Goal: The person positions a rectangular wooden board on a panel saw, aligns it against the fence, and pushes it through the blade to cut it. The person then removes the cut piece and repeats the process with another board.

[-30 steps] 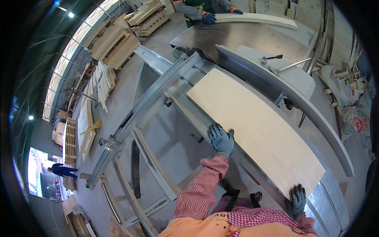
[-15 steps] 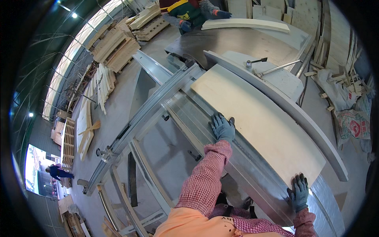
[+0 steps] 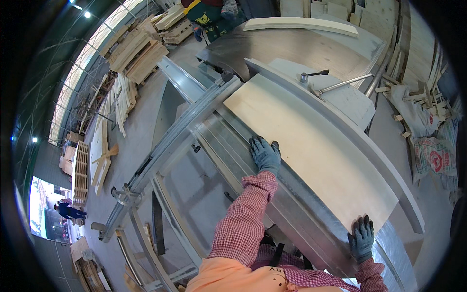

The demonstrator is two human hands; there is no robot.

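Observation:
A pale, flat wooden board (image 3: 311, 151) lies on the metal saw table, its long right edge running beside a grey fence (image 3: 340, 117). My left hand (image 3: 266, 155), in a blue-grey work glove, lies open at the board's left edge, fingers pointing forward and thumb touching the wood. At the board's near end, my right hand (image 3: 361, 238) rests with its gloved fingers stretched out over the edge. Neither hand wraps round the board. Any blade is hidden from sight.
The sliding frame with its rail (image 3: 160, 151) extends to the left. Beyond the fence a narrow pale strip (image 3: 301, 25) lies on the far table, near a co-worker (image 3: 206, 17). Sacks and offcuts (image 3: 430, 146) sit at right; stacked timber (image 3: 138, 53) stands at far left.
The board has slid slightly forward along the fence, both my hands staying on it. The co-worker has shifted left and drawn their hands back. The whole view has moved a little.

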